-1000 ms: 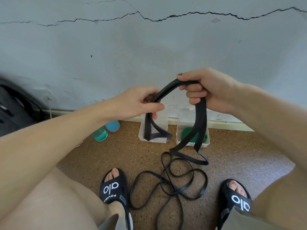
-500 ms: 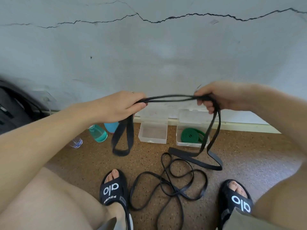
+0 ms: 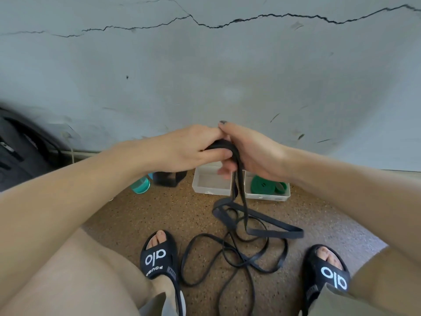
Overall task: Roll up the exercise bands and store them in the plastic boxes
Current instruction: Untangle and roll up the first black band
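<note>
My left hand [image 3: 189, 149] and my right hand [image 3: 250, 153] meet in front of me, both gripping a bunched black exercise band [image 3: 224, 145]. Its free length hangs down between my hands and lies in flat loops on the floor [image 3: 262, 226]. A thinner black band [image 3: 227, 254] lies tangled on the floor between my feet. Two clear plastic boxes stand at the wall: the left box [image 3: 211, 189] holds nothing visible, the right box [image 3: 268, 196] holds a rolled green band [image 3: 262, 184]. A dark loop of the band [image 3: 168, 179] hangs under my left wrist.
A teal bottle [image 3: 141, 184] lies on the floor left of the boxes. A black bag [image 3: 20, 151] sits at the far left against the cracked wall. My feet in black slides [image 3: 159, 256] [image 3: 328, 272] flank the tangled band on the speckled brown floor.
My hands were apart with the band stretched between them; they have come together, and the band is now bunched between them. The loop under my left hand has swung back towards the wall.
</note>
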A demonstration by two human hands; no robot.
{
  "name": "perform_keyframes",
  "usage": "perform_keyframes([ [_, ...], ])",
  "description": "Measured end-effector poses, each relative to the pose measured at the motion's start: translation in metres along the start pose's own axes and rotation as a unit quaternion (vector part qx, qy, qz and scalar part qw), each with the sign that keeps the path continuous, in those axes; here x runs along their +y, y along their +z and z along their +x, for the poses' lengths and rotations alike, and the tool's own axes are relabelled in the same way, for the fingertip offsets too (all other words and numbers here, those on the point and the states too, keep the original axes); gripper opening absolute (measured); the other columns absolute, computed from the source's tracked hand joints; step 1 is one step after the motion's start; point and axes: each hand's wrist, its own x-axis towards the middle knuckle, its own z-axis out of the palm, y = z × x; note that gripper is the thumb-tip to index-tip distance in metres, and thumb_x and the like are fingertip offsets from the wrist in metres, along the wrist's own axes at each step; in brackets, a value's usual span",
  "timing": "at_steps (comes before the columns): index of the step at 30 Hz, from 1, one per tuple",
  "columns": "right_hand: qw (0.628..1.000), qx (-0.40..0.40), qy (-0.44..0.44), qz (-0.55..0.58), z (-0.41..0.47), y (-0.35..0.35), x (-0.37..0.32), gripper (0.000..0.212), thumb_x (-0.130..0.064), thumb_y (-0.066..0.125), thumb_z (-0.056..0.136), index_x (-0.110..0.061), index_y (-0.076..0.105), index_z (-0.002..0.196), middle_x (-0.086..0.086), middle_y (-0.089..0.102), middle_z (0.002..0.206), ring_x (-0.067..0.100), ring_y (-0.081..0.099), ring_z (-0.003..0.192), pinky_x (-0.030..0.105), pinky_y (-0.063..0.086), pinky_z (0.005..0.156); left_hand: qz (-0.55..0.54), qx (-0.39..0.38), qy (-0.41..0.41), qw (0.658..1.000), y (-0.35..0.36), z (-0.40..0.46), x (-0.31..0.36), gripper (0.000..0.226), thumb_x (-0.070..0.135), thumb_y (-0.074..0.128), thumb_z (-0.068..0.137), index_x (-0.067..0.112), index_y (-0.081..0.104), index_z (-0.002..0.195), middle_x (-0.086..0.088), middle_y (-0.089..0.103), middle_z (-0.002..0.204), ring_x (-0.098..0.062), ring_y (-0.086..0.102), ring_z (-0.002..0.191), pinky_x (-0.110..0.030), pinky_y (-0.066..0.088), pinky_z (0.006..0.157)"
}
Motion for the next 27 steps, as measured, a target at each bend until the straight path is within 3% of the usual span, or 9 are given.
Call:
perform_keyframes([
  [2, 0.999, 0.022, 0.027, -0.037, -0.002, -0.001, -0.003, 0.059, -0.049, 0.029, 0.109, -0.013, 0.056, 0.072, 0.000, 0.035, 0.055, 0.018, 0.035, 0.048, 0.043, 0.050, 0.071, -0.006, 0.004, -0.008, 1.000, -0.003, -0.001, -0.002, 0.001, 0.036, 0.057, 0.101, 0.035, 0.058, 0.102, 0.018, 0.064, 0.092, 0.005, 0.061, 0.083, -0.014, 0.045, 0.071],
  [5, 0.992, 0.040, 0.044, -0.111, -0.007, -0.006, -0.010, 0.052, -0.043, 0.049, 0.106, -0.022, 0.053, 0.058, -0.004, 0.027, 0.050, 0.016, 0.025, 0.046, 0.032, 0.034, 0.058, 0.011, 0.006, -0.056, 0.998, -0.004, -0.005, -0.012, 0.019, 0.049, 0.065, 0.093, 0.034, 0.055, 0.096, 0.012, 0.062, 0.084, -0.004, 0.058, 0.072, -0.015, 0.041, 0.060],
  [9, 0.991, 0.055, 0.040, -0.111, -0.012, -0.019, -0.014, 0.029, -0.028, 0.059, 0.102, -0.007, 0.071, 0.086, -0.005, 0.024, 0.050, 0.014, 0.022, 0.046, 0.025, 0.030, 0.052, 0.041, -0.032, -0.088, 0.995, -0.006, -0.014, -0.026, 0.022, 0.049, 0.064, 0.094, 0.030, 0.056, 0.101, 0.010, 0.061, 0.081, 0.004, 0.054, 0.066, -0.016, 0.040, 0.058],
  [12, 0.994, 0.085, 0.052, -0.053, -0.016, -0.033, -0.016, 0.028, -0.026, 0.059, 0.103, -0.001, 0.072, 0.099, -0.005, 0.021, 0.052, 0.014, 0.020, 0.048, 0.026, 0.029, 0.052, 0.017, -0.045, -0.116, 0.992, -0.012, -0.024, -0.039, 0.020, 0.050, 0.064, 0.093, 0.034, 0.055, 0.099, 0.008, 0.063, 0.084, 0.002, 0.057, 0.067, -0.022, 0.043, 0.062],
  [18, 0.989, 0.128, 0.061, 0.044, -0.018, -0.047, -0.020, 0.030, -0.027, 0.055, 0.105, -0.001, 0.069, 0.100, -0.007, 0.017, 0.054, 0.011, 0.018, 0.045, 0.023, 0.031, 0.047, -0.053, -0.070, -0.144, 0.986, -0.012, -0.033, -0.051, 0.021, 0.028, 0.073, 0.091, 0.022, 0.065, 0.110, 0.007, 0.072, 0.100, -0.004, 0.070, 0.089, -0.029, 0.056, 0.081],
  [21, 0.985, 0.145, 0.060, 0.064, -0.018, -0.052, -0.022, 0.029, -0.026, 0.054, 0.104, -0.001, 0.069, 0.100, -0.008, 0.017, 0.053, 0.010, 0.017, 0.044, 0.023, 0.030, 0.047, -0.084, -0.056, -0.143, 0.985, -0.015, -0.034, -0.052, 0.014, 0.020, 0.075, 0.090, 0.022, 0.066, 0.099, 0.012, 0.073, 0.094, -0.007, 0.072, 0.090, -0.034, 0.058, 0.089],
  [25, 0.981, 0.163, 0.063, 0.088, -0.018, -0.056, -0.022, 0.027, -0.025, 0.054, 0.104, -0.002, 0.068, 0.100, -0.007, 0.017, 0.054, 0.010, 0.017, 0.044, 0.024, 0.028, 0.049, -0.109, -0.056, -0.160, 0.980, -0.018, -0.036, -0.055, 0.026, 0.000, 0.072, 0.084, 0.021, 0.065, 0.099, 0.011, 0.075, 0.100, -0.008, 0.073, 0.099, -0.039, 0.057, 0.096],
  [27, 0.980, 0.165, 0.066, 0.090, -0.019, -0.058, -0.023, 0.026, -0.025, 0.054, 0.104, -0.002, 0.067, 0.100, -0.008, 0.017, 0.054, 0.010, 0.016, 0.045, 0.023, 0.029, 0.048, -0.100, -0.032, -0.151, 0.983, -0.019, -0.037, -0.058, 0.027, 0.000, 0.072, 0.083, 0.023, 0.066, 0.096, 0.012, 0.073, 0.101, -0.006, 0.072, 0.101, -0.037, 0.057, 0.094],
])
